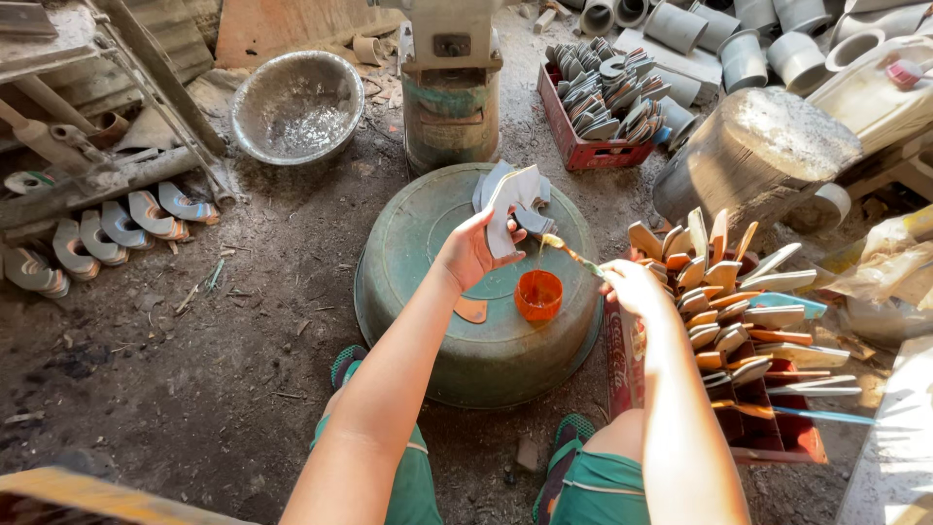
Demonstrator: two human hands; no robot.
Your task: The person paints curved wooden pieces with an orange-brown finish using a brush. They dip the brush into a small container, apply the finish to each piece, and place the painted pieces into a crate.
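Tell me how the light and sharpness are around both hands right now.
Head view: harsh sun bleaches the bags and pipes at right; left hand with the grey sole piece and right hand with the brush are evenly lit, sharp; edges bow from wide-angle distortion.

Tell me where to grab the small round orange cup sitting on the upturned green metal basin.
Grip the small round orange cup around its outer wall, coming down from above on the near side. It stands upright and open-topped on the upturned green metal basin and appears to hold orange liquid, so fingers should stay off the rim's inside. The far side is crowded by the left hand and the brush in the right hand.
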